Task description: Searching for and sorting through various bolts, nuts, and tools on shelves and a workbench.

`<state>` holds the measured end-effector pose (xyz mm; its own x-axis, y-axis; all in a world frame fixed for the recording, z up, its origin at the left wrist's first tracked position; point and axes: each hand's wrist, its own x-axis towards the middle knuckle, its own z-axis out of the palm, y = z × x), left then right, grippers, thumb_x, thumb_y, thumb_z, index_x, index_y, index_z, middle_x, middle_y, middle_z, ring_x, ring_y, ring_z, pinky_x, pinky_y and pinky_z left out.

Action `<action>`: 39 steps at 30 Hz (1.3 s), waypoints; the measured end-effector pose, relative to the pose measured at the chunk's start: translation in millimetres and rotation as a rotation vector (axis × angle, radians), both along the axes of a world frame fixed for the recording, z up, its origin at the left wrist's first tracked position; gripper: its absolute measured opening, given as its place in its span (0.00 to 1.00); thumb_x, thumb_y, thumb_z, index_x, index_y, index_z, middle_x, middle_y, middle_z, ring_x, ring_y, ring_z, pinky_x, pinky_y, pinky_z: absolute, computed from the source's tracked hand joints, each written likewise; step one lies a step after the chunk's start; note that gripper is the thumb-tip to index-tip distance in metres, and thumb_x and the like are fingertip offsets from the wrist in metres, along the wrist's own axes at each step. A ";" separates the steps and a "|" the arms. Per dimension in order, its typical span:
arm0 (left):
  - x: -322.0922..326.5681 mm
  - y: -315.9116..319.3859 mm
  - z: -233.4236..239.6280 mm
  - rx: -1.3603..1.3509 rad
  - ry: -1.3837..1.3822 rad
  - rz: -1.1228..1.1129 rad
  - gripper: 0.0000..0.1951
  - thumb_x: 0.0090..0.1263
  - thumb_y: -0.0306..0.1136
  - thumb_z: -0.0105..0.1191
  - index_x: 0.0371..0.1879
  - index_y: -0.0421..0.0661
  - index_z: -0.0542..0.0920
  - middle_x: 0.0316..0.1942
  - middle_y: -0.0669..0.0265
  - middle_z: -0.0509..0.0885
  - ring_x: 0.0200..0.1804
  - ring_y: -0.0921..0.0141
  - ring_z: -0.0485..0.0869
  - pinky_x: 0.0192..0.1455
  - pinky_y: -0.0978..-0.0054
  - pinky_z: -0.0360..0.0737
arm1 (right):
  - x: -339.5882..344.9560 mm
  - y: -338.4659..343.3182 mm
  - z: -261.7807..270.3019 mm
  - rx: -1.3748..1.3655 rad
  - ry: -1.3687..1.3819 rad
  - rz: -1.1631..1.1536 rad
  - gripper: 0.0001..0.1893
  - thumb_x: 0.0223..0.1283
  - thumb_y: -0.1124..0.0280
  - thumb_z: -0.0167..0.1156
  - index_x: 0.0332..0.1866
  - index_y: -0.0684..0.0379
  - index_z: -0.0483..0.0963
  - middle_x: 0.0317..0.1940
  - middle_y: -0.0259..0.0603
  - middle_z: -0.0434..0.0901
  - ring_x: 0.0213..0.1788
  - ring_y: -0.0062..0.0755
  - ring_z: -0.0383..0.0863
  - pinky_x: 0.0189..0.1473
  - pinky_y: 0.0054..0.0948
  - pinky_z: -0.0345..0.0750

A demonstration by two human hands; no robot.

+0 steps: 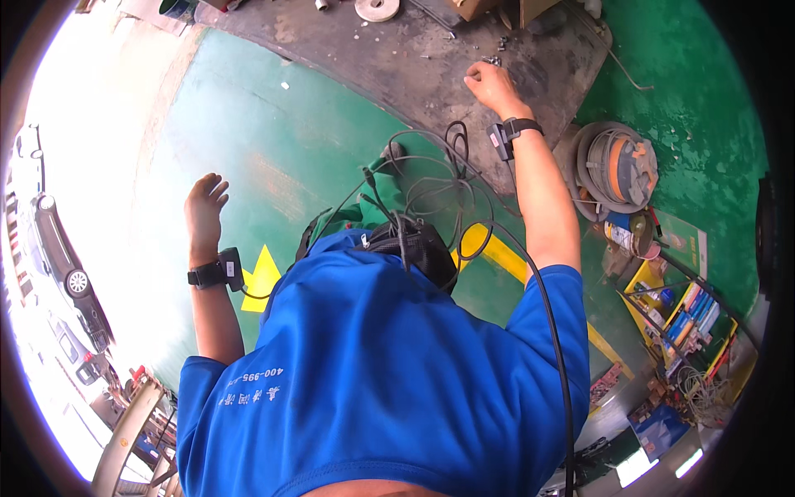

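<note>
My right hand (495, 89) is over a dark, worn metal tabletop (397, 68), its fingers curled inward. Just beyond its fingertips lie small metal fasteners (492, 60), which look like bolts. Whether the fingers touch or grip any of them is hidden by the hand. More small hardware (502, 43) is scattered a little farther off. My left hand (205, 208) hangs in the air over the green floor, away from the tabletop, with fingers loosely bent and apart and nothing seen in it. Each wrist carries a strapped black device with a cable.
A pale ring-shaped roll (377, 7) and a cardboard box (475, 7) sit at the table's far side. Black cables (456, 177) loop beside my waist pouch (428, 245). To the right stand a drum-shaped vacuum with a coiled hose (615, 164) and a yellow rack (683, 310) of supplies.
</note>
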<state>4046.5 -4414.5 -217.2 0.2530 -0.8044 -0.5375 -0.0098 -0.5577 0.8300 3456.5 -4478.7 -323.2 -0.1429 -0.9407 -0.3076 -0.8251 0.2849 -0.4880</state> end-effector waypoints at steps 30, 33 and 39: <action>-72.8 -199.8 -6.0 0.118 -0.089 -0.385 0.20 0.77 0.33 0.47 0.63 0.34 0.73 0.59 0.54 0.80 0.58 0.58 0.83 0.56 0.68 0.80 | -30.6 -14.0 -76.7 -0.252 0.024 -0.674 0.16 0.57 0.62 0.70 0.48 0.57 0.80 0.39 0.50 0.87 0.45 0.53 0.86 0.49 0.42 0.80; -69.3 -202.0 -3.6 0.087 -0.120 -0.415 0.21 0.76 0.33 0.48 0.63 0.34 0.73 0.59 0.53 0.80 0.58 0.58 0.83 0.56 0.68 0.80 | -28.2 -21.2 -84.2 -0.225 0.075 -0.621 0.16 0.57 0.62 0.69 0.47 0.58 0.80 0.39 0.51 0.87 0.45 0.54 0.86 0.50 0.44 0.80; -58.0 -204.1 -6.7 0.094 -0.118 -0.413 0.20 0.76 0.32 0.48 0.63 0.34 0.73 0.59 0.53 0.79 0.58 0.58 0.83 0.56 0.67 0.80 | -18.7 -32.5 -93.7 -0.090 0.271 -0.601 0.12 0.57 0.65 0.66 0.44 0.58 0.80 0.38 0.53 0.86 0.46 0.56 0.85 0.51 0.46 0.80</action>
<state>3988.5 -4618.6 -224.0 -0.0152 -0.7998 -0.6000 -0.3392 -0.5604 0.7556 3437.8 -4511.2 -416.9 -0.7118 -0.6936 -0.1112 -0.6322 0.7015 -0.3290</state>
